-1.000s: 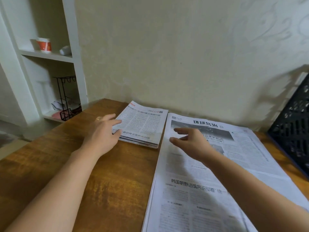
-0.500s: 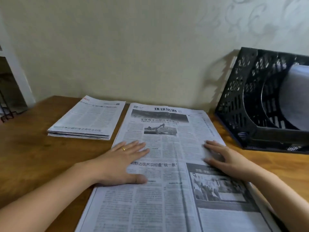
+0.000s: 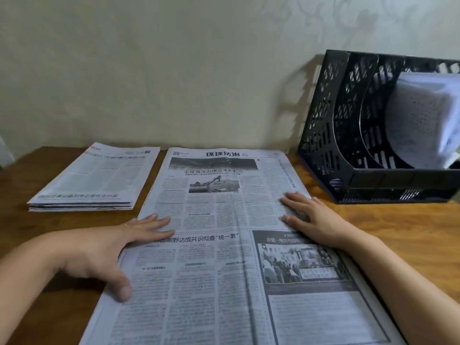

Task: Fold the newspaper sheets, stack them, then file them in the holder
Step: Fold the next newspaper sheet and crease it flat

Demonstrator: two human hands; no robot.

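Surface: a wooden table (image 3: 410, 232) stood against a pale patterned wall (image 3: 174, 70).
Open newspaper: an unfolded newspaper sheet (image 3: 224, 257) lay flat along the middle of the table, its masthead toward the wall and its near end running out of the bottom of the view.
Left hand: the left hand (image 3: 107, 250) rested palm down on the sheet's left edge, fingers straight and spread, thumb pointing toward the person; it grasped nothing. A ring showed on one finger.
Right hand: the right hand (image 3: 311, 220) lay flat on the sheet's right edge, fingers extended toward the centre of the page, likewise released and pressing only.
Folded stack: a pile of folded newspapers (image 3: 97, 180) sat just beside the open sheet on its left, near the wall, edges roughly aligned, untouched by either hand.
Holder: a black perforated file holder (image 3: 343, 135) stood at the right rear of the table, apart from the open sheet, open side facing the camera.
Holder contents: pale paper (image 3: 423, 120) leaned in one of its right-hand compartments; which compartment could not be determined.
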